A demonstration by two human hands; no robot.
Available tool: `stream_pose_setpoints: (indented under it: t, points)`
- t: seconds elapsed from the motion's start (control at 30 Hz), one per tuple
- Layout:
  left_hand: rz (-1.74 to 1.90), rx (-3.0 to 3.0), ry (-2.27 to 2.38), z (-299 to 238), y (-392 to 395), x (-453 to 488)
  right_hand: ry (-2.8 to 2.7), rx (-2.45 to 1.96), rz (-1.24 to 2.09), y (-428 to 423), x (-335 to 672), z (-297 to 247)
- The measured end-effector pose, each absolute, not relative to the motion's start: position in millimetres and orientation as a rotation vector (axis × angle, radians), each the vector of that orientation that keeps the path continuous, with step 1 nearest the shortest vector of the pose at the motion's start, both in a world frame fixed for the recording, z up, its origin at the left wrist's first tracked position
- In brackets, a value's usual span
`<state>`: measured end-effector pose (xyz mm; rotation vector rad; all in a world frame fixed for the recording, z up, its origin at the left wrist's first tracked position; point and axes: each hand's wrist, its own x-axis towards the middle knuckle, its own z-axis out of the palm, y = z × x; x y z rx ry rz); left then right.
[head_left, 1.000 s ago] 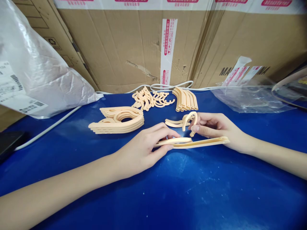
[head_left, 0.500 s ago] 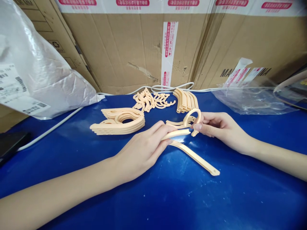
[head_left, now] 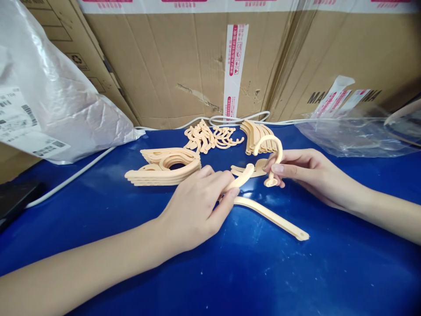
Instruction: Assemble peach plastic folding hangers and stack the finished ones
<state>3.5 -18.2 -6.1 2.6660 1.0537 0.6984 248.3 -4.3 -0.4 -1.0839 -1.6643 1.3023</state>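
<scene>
My left hand is closed round the joined end of two peach plastic hanger arms; one arm lies on the blue table pointing right, the other short arm tilts up toward my right hand. My right hand pinches a peach plastic hook upright, its round foot just right of the raised arm's tip, not touching it. Between the hands, behind them, lie loose curved pieces.
A stack of folded hangers lies left of centre. A heap of small hooks and a row of curved arms sit at the back. Cardboard boxes, a white plastic bag, clear bags, a white cable surround the table.
The two arms, held together flat a second ago, have swung apart: one now lies on the table. My right hand let go of the long arm and lifted the hook higher.
</scene>
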Motion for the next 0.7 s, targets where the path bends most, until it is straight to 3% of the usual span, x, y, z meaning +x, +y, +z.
stream_pose_setpoints:
  t: [0.7]
  points:
    - [0.633,2.521,1.191,-4.4,-21.1,6.9,-1.244,-1.063,1.503,-12.1,223.4,-2.0]
